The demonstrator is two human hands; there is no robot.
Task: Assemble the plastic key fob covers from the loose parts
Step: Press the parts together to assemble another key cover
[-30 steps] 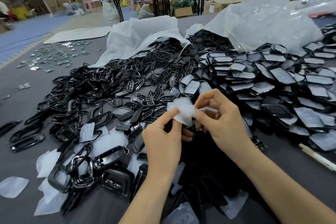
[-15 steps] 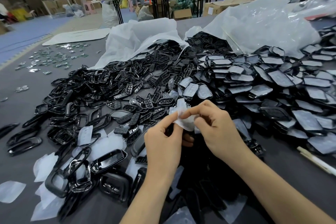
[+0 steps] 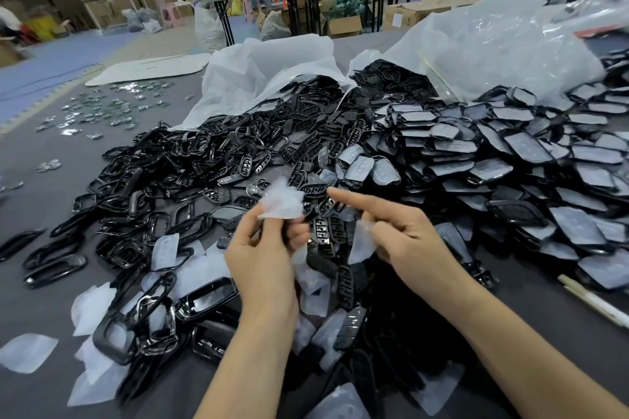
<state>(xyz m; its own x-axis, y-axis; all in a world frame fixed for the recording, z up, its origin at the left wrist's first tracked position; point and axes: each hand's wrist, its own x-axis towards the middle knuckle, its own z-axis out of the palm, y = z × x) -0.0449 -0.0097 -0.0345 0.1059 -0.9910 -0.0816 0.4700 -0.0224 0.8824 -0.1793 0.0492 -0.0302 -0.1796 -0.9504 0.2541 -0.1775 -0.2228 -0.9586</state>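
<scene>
My left hand (image 3: 262,258) pinches a crumpled white protective film (image 3: 282,202) above the table. A black button insert (image 3: 321,231) sits just right of its fingertips; whether that hand holds it I cannot tell. My right hand (image 3: 405,241) is a little to the right, its index finger stretched straight toward the film. Its thumb and lower fingers pinch a translucent film piece (image 3: 360,241). Piles of loose parts spread behind the hands: black frames (image 3: 170,173) on the left, button inserts (image 3: 306,153) in the centre, film-covered shells (image 3: 493,163) on the right.
Two open plastic bags (image 3: 272,78) (image 3: 493,44) lie at the back of the piles. Small metal pieces (image 3: 102,109) are scattered far left. Peeled film scraps (image 3: 27,352) and frames lie at the near left. A white stick (image 3: 595,303) rests near the right edge.
My hands, joined over one film-covered piece before, have drawn apart. The left has carried the crumpled film up and leftward, and the right index finger has straightened.
</scene>
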